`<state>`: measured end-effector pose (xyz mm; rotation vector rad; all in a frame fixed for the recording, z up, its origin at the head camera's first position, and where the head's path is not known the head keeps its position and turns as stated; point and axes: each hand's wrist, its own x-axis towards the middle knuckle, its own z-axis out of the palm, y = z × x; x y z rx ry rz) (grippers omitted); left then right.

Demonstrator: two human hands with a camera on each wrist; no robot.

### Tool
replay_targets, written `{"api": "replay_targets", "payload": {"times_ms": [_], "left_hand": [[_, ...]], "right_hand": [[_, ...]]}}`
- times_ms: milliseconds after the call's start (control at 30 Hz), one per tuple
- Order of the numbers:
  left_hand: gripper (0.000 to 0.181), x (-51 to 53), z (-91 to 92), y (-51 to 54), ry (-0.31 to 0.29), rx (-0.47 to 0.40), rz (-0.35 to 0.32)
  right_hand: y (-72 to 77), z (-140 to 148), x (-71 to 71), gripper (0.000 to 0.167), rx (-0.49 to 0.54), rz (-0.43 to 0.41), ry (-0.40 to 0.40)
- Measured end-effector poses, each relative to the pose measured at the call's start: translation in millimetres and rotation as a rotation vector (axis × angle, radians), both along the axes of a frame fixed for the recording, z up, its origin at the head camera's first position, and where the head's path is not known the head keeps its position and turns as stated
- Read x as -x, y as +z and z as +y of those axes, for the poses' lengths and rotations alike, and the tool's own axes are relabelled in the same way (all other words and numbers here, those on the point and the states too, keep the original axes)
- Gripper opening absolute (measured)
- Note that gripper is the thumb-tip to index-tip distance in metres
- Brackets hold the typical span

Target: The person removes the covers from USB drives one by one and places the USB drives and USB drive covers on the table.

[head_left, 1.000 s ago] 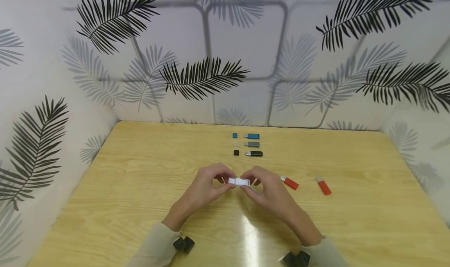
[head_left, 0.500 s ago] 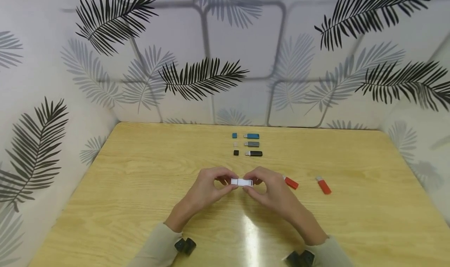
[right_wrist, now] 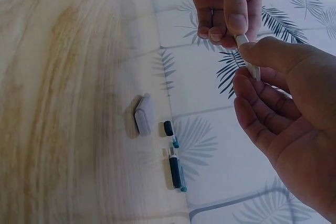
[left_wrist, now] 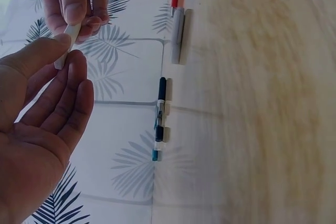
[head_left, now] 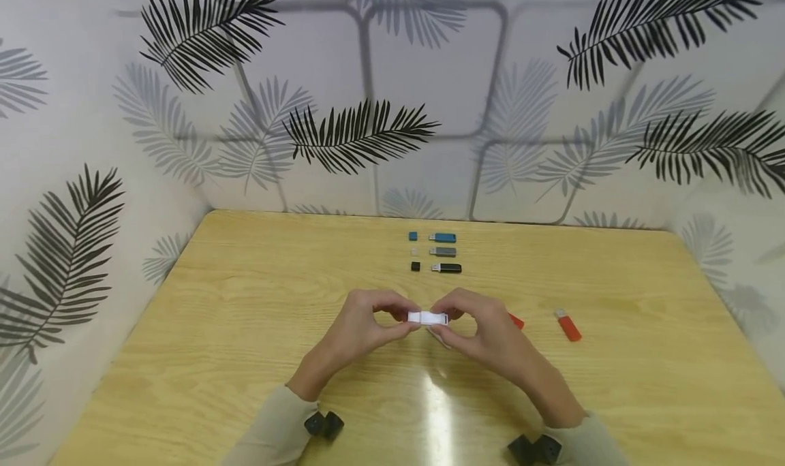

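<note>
Head view: left hand, right hand pinch white stick, well inside table edges.

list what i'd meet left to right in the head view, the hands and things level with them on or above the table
Left hand, white USB stick, right hand, partly hidden red USB stick, fully visible red USB stick.

A leaf-patterned backdrop borders the wooden table.
</note>
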<state>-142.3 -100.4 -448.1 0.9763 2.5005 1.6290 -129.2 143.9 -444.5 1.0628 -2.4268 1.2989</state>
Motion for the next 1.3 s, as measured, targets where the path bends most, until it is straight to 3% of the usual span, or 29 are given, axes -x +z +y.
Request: {"api": "replay_targets", "payload": {"times_ms": [200,533,800,1100,1300], "left_hand": [[0.014,-0.9,-1.1,6.2,-0.037,-0.041,-0.014],[0.014,-6.3,0.3,17.3,-0.057,-0.081,0.025],[0.016,-13.5,-0.3,32.3,-0.081,-0.118,-0.008],[0.017,-16.3,0.9,40.6,-0.088,-0.143,0.061],[0.019,-17.9,0.8,43.1,-0.097,-0.148,0.058]], "right_hand": [[5.6,2,-0.8,0.021,0.034,0.017,0.031],[21.9,6,-4.6,0.025,0.025,0.041,0.063],[36.2,6,-13.6,0.025,0.032,0.063,0.070],[48.7,7,-15.2,0.025,0.042,0.123,0.096],[50.1,9,-14.4,0.024,0.044,0.122,0.109]]}}
